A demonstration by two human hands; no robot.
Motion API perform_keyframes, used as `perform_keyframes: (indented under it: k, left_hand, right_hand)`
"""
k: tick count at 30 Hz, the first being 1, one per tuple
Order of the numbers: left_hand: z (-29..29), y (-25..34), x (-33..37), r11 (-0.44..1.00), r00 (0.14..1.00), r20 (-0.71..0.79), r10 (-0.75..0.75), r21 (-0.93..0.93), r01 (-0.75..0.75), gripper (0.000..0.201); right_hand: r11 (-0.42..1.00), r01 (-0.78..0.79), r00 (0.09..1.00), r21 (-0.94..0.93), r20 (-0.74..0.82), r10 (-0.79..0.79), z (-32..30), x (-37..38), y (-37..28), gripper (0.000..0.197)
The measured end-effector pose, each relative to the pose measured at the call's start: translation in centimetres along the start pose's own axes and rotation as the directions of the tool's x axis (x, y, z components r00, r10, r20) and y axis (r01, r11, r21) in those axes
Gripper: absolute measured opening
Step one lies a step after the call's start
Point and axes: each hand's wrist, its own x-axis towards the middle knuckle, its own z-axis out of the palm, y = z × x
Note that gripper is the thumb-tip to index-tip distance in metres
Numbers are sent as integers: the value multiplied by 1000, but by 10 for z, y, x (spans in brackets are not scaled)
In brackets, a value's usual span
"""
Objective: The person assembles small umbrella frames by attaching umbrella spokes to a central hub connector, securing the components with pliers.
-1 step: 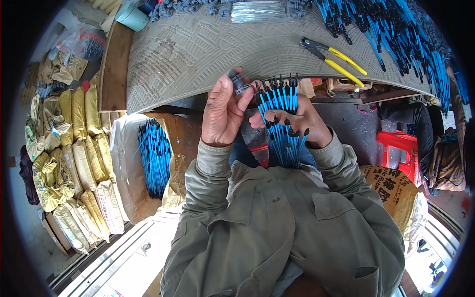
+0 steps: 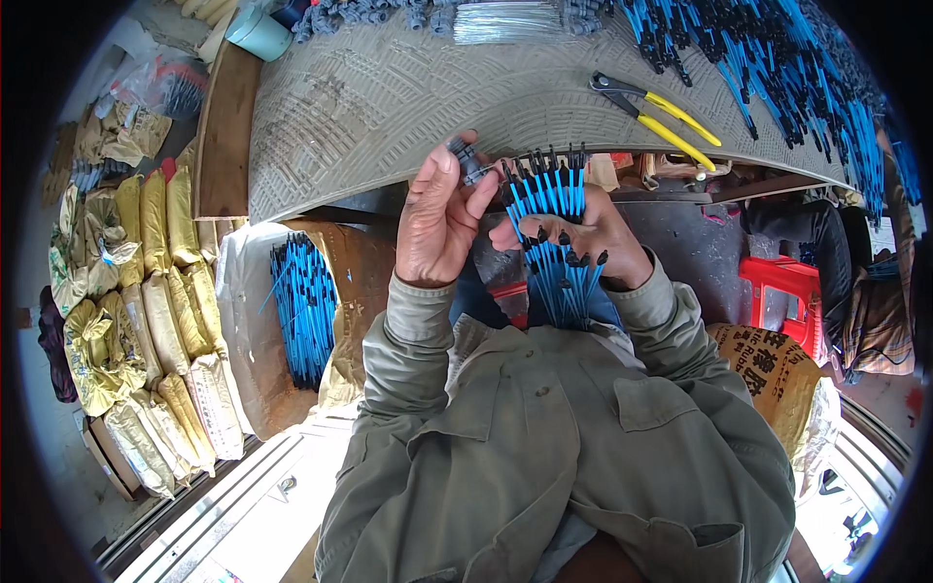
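Between the thumb and fingers of my left hand is a small dark-grey ribbed plastic piece, held just past the table's near edge. My right hand is wrapped round a bundle of thin blue rods with black tips. The upper tips fan out above the thumb, and the lower ends hang down in front of my jacket. The grey piece is close to the leftmost upper tips; whether it touches them I cannot tell. Some fingers of the right hand are hidden behind the rods.
Yellow-handled pincers lie on the patterned table. Piled at the far right are many blue rods; thin silvery wires lie at the back. An open sack of blue rods stands at left, beside stacked bags. A red stool is at right.
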Motion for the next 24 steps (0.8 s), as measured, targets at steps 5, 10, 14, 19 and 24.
perform_keyframes:
  k: [5,10,14,19,24]
  left_hand:
    - [5,1,-3,995,1000,-6,30,100,-29,35]
    - [2,-1,-5,991,997,-28,68,121,-64,30]
    - [6,-4,-7,992,998,-10,62,109,-60,25]
    - [5,-4,-12,994,998,-17,55,96,-53,23]
    - [25,-10,-15,990,985,-132,109,102,-96,28]
  right_hand:
    - [999,-14,1000,-37,16,15,1,2,-5,84]
    - [996,85,996,4,29,-85,4,1,-2,30]
    - [997,76,997,-4,17,-76,2,0,2,31]
    - [999,28,1000,-18,3,-28,5,-3,-2,73]
    - [998,-10,1000,-54,-16,9,3,-4,-2,68]
